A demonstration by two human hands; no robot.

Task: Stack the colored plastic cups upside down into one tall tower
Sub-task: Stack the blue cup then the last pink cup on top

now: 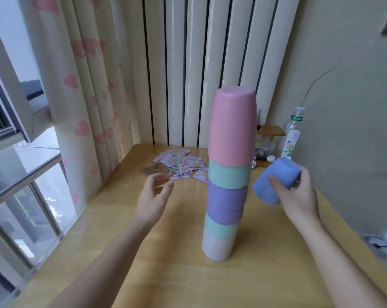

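A tower of upside-down cups [229, 174] stands on the wooden table [166, 263], right of centre. From the bottom it shows a pale lilac cup, a mint one, a purple band, another mint one and a pink cup [232, 127] on top. My right hand [299, 196] holds a blue cup [275, 181] tilted on its side, just right of the tower at its middle height, not touching it. My left hand [154, 192] hovers left of the tower with fingers apart and nothing in it.
A scatter of small colourful cards [181, 163] and a brown cardboard piece lie at the table's far side. A clear plastic bottle [291, 134] and a small wooden shelf with clutter stand at the back right by the wall. Curtain and window are on the left.
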